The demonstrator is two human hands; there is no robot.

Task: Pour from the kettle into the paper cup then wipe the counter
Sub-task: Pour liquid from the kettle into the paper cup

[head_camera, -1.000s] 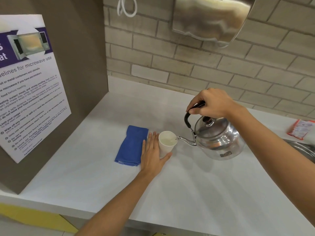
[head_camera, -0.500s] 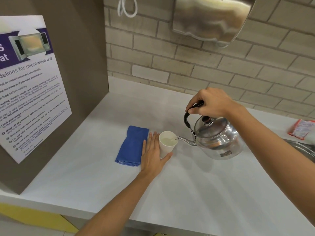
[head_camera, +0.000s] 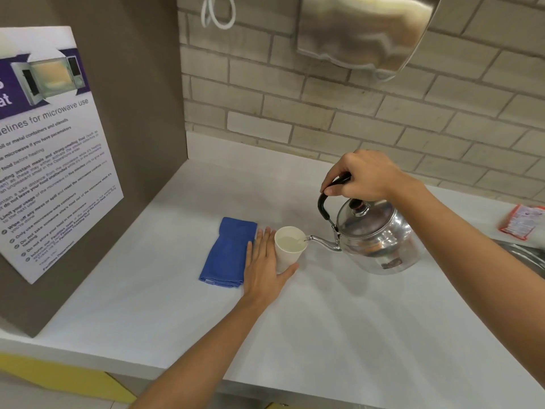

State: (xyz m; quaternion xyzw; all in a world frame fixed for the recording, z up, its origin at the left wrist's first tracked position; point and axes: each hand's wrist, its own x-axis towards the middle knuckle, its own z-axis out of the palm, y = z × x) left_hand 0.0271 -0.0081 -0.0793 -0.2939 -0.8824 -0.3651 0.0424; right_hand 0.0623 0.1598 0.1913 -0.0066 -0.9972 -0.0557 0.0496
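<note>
A shiny metal kettle (head_camera: 380, 240) hangs tilted above the white counter (head_camera: 339, 335), its spout tip over the rim of a white paper cup (head_camera: 287, 253). My right hand (head_camera: 364, 177) is closed around the kettle's black handle. The cup stands upright with pale liquid inside. My left hand (head_camera: 264, 267) lies flat on the counter, fingers together against the cup's left side and thumb curled round its base. A folded blue cloth (head_camera: 228, 252) lies just left of that hand, touching it.
A brown panel with a microwave-use notice (head_camera: 50, 149) walls off the left. A brick wall runs behind, with a steel hand dryer (head_camera: 365, 31) overhead. A red-and-white sachet (head_camera: 523, 221) and a steel sink rim (head_camera: 525, 253) sit at the far right.
The kettle has stayed tilted with its spout at the cup's rim. Both hands have kept their places.
</note>
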